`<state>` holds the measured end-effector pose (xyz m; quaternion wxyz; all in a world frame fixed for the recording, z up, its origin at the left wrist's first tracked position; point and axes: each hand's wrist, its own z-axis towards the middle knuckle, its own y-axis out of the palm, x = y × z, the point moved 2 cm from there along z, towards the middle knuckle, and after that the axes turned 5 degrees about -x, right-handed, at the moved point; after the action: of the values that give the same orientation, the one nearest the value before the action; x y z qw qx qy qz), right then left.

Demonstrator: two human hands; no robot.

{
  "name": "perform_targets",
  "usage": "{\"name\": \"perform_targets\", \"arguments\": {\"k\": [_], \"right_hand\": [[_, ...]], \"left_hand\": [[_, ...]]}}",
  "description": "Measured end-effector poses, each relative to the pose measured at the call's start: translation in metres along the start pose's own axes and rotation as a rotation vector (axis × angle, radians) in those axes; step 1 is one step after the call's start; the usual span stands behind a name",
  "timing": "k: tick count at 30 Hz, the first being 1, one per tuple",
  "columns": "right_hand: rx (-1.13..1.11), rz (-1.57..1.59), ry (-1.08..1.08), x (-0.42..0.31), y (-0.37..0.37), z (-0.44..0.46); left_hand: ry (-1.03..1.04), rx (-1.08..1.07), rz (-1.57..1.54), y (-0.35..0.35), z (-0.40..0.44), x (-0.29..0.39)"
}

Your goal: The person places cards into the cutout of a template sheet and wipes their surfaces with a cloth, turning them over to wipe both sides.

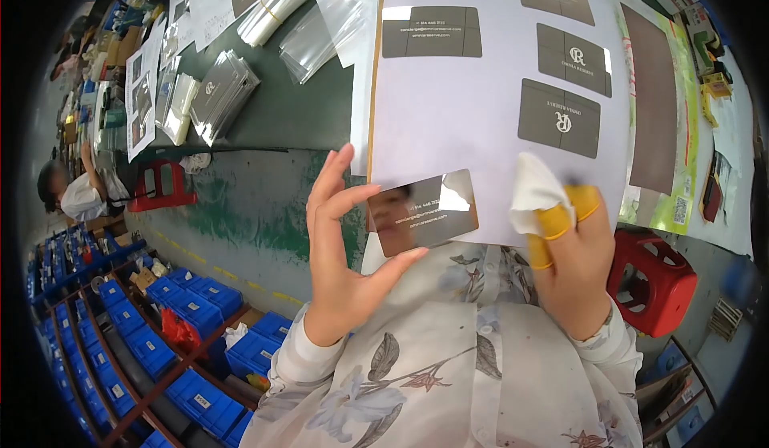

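Note:
Between the thumb and index finger of my left hand [340, 248] is a shiny dark card [436, 215] with pale printed text, held by its edges and reflecting like a mirror. Yellow finger cots cover some fingers of my right hand [573, 248], which is closed on a folded white cloth [538, 191] just right of the card. Both hands are above the near edge of a white sheet [448, 119]. On that sheet lie several similar cards, among them a text card [432, 33] at upper left and a logo card [559, 119] at right.
Left on the green table are stacked bagged cards [224, 99] and rolled clear plastic sleeves [275, 9]. A red stool [653, 284] stands at right, another red stool [160, 187] at left. Blue bins [200, 400] fill racks at lower left. Another person [84, 195] sits far left.

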<state>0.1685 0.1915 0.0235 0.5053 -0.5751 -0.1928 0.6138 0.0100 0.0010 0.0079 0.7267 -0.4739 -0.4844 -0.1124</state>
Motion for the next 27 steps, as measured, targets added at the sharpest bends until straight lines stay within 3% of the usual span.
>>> {"name": "perform_targets", "arguments": {"k": [6,10,17,20,23,27], "right_hand": [[0.005,-0.011,-0.267,-0.032,0.040,-0.015],[-0.045,-0.082,-0.334,-0.039,0.051,0.000],[-0.036,-0.344,-0.140,-0.011,0.029,-0.001],[-0.041,-0.278,-0.122,-0.019,0.033,-0.007],[-0.036,-0.071,-0.277,-0.031,0.042,-0.017],[-0.084,-0.069,-0.307,-0.029,0.038,-0.020]], "left_hand": [[-0.043,0.044,0.089,0.007,-0.009,-0.007],[-0.034,0.057,0.138,0.007,-0.010,-0.007],[-0.020,0.048,0.163,0.005,-0.008,-0.005],[-0.009,0.038,0.168,0.004,-0.006,-0.002],[-0.007,0.023,0.182,0.004,-0.006,-0.002],[-0.010,0.016,0.186,0.002,-0.005,-0.001]]}}
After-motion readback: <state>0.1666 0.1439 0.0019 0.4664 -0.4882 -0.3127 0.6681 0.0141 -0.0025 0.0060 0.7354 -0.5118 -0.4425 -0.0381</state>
